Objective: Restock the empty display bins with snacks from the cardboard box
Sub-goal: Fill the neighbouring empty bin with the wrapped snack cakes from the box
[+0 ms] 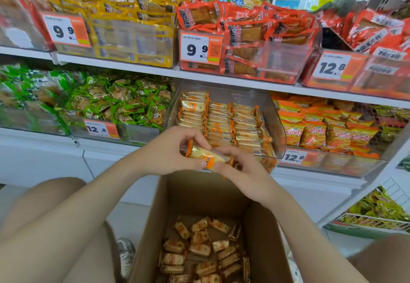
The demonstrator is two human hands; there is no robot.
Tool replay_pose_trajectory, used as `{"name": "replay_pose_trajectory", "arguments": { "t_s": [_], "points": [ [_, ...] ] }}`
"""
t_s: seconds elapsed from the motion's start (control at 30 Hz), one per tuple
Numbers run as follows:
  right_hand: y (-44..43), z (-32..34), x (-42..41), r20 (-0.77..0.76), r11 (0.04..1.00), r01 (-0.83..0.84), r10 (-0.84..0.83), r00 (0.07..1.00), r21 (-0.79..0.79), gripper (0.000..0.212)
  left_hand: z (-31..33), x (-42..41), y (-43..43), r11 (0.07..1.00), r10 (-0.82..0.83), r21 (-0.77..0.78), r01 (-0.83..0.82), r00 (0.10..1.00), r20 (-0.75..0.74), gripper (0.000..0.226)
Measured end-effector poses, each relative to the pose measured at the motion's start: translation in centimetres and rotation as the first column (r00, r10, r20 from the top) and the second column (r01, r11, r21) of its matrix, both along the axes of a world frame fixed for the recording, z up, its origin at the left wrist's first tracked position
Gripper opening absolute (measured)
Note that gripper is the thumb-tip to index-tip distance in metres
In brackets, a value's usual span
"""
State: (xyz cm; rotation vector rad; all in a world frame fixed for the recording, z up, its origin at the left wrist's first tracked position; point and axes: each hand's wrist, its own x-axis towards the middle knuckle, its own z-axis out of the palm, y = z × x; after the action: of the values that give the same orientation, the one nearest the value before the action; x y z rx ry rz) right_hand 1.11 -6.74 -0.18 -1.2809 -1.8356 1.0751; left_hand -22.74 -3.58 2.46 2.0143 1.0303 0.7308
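Between the fingertips of both hands, one orange-and-clear snack packet was pinched, the left hand at its left end and the right hand at its right. It was held at the near edge of the clear display bin, partly filled with matching packets in rows. Below, the open cardboard box held loose packets on its floor. White shelving carried stocked neighbouring bins and price tags.
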Motion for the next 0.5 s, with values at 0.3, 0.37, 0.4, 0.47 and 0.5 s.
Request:
{"name": "replay_pose_trajectory", "arguments": {
  "t_s": [0.3, 0.37, 0.4, 0.47, 0.5],
  "points": [
    [10.5, 1.1, -3.5, 0.095, 0.917, 0.318, -0.348, 0.933, 0.240, 0.042, -1.7, -1.2, 4.8, 0.668, 0.689, 0.502, -0.549, 0.711, -0.140, 0.030],
    [13.3, 0.5, -4.7, 0.217, 0.923, 0.287, -0.345, 0.913, 0.257, 0.050, -2.1, -1.4, 5.6, 0.675, 0.710, 0.478, -0.561, 0.671, -0.215, 0.031],
    [14.6, 0.1, -5.3, 0.269, 0.930, 0.254, -0.324, 0.907, 0.264, 0.052, -2.2, -1.4, 5.8, 0.681, 0.711, 0.472, -0.560, 0.660, -0.241, 0.032],
    [16.8, -0.7, -6.5, 0.396, 0.944, 0.160, -0.270, 0.877, 0.290, 0.054, -2.5, -1.1, 6.3, 0.693, 0.706, 0.476, -0.541, 0.644, -0.295, 0.032],
    [17.7, -1.0, -7.0, 0.481, 0.946, 0.099, -0.245, 0.842, 0.309, 0.054, -2.6, -0.9, 6.4, 0.701, 0.701, 0.482, -0.526, 0.633, -0.328, 0.030]
  ]
}}
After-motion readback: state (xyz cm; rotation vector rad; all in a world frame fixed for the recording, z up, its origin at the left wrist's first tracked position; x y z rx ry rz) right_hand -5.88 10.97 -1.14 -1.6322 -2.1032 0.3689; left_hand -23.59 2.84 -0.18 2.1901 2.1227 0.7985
